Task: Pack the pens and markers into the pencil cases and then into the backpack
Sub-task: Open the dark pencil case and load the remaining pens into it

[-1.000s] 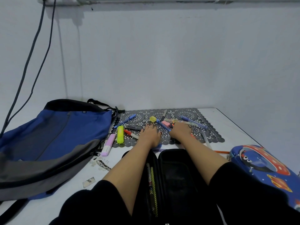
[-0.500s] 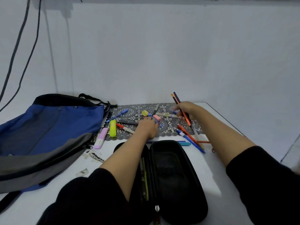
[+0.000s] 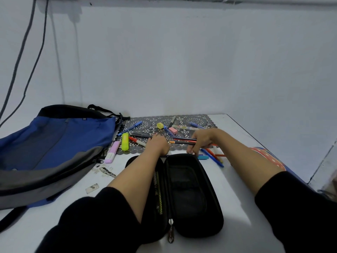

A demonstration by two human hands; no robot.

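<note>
Two hands reach out over the open black pencil case (image 3: 189,194), which lies on the white table (image 3: 237,179) right in front of you with its long axis running away from you. Your right hand (image 3: 203,141) comes in from the right with the wrist raised and the fingers curled downward, and it grips a bundle of pens (image 3: 183,140). That bundle sits about level, its long axis crossing the table from right to left and its tips pointing toward your left hand. It is above the near edge of the lace mat (image 3: 198,118), just beyond the far end of the case. The lower fingertips (image 3: 191,152) hang close to the case's far rim; whether they touch it is unclear.

Your left hand (image 3: 158,146) stretches forward, back up, and its forearm crosses the left half of the case. It rests at the mat's near edge, close to a black marker (image 3: 141,135) and a red and white pen (image 3: 137,141). The fingers are hidden behind the hand, so it cannot be told whether they pinch anything.

More loose pens (image 3: 212,157) lie slantwise on the table, just right of the case's far end. A yellow highlighter (image 3: 125,141) lies on the mat pointing away from you, with a pink highlighter (image 3: 112,152) beside it, next to the blue backpack (image 3: 54,143) that lies flat on your left. A second, patterned pencil case (image 3: 266,157) shows behind your right forearm.
</note>
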